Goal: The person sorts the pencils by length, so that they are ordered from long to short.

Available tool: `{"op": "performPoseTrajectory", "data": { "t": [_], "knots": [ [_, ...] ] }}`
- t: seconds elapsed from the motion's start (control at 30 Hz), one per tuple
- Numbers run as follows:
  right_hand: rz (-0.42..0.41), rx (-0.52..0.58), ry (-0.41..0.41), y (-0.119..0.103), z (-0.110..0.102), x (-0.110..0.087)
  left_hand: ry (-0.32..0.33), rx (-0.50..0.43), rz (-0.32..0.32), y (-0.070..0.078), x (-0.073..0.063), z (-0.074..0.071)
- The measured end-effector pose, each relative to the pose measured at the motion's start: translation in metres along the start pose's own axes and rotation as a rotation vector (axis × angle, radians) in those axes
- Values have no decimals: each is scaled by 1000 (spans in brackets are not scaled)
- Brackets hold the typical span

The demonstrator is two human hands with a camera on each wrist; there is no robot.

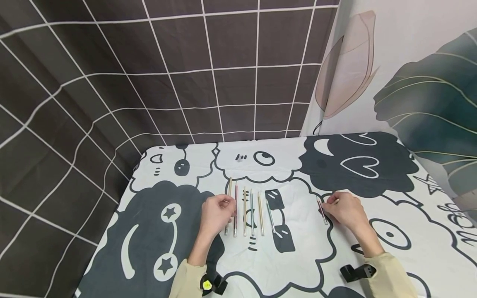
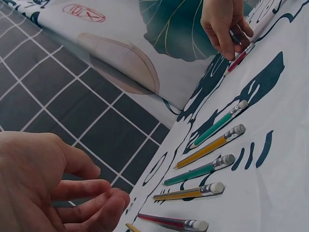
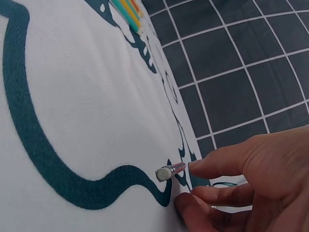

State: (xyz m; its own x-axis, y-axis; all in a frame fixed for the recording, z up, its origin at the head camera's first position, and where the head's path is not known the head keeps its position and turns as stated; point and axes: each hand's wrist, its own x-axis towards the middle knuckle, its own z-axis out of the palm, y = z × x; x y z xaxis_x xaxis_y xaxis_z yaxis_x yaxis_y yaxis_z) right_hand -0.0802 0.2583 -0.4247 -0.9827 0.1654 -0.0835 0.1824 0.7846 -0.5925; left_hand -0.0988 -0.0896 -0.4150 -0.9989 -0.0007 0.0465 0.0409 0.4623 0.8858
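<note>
Several eraser-tipped pencils lie in a row on the cloth. My left hand [image 1: 218, 213] is over the row's left end, beside a red pencil [image 1: 235, 209] and overlapping the leftmost yellow pencil [image 1: 230, 184]. In the left wrist view its fingers are loosely bent, thumb apart, with nothing between them. To the right, away from the row, my right hand [image 1: 346, 209] has its thumb and fingertips at another red pencil [image 1: 321, 211]. That pencil's white eraser [image 3: 165, 174] points out toward the row side; the fingers hide its other part.
Rightward along the row come a yellow pencil [image 1: 244, 211], a green pencil [image 1: 252, 207], another yellow pencil [image 1: 260, 213] and a slanted green pencil [image 1: 270, 215]. A black-and-white cartoon cloth [image 1: 298, 265] covers the table. A dark checked curtain [image 1: 231, 49] hangs behind.
</note>
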Motion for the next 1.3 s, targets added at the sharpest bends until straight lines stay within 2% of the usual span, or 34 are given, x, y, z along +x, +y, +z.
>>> {"op": "performPoseTrajectory", "data": {
  "t": [0.23,0.33,0.53,0.77,1.17,1.3],
  "knots": [
    [-6,18,-9,-3,1,0,24,9,-35,-1,-1,-2],
    [-4,33,-15,-5,2,0,29,11,-29,-1,-1,-2],
    [-8,50,-27,-8,7,0,18,-5,-22,-4,-2,-2],
    [-11,36,-36,-13,11,1,10,-20,-55,-5,-2,-1],
    [13,6,-36,-14,14,1,12,-35,-54,-5,-3,-1],
    [24,32,-39,-16,14,1,10,-43,-55,-4,-3,-1]
  ]
}}
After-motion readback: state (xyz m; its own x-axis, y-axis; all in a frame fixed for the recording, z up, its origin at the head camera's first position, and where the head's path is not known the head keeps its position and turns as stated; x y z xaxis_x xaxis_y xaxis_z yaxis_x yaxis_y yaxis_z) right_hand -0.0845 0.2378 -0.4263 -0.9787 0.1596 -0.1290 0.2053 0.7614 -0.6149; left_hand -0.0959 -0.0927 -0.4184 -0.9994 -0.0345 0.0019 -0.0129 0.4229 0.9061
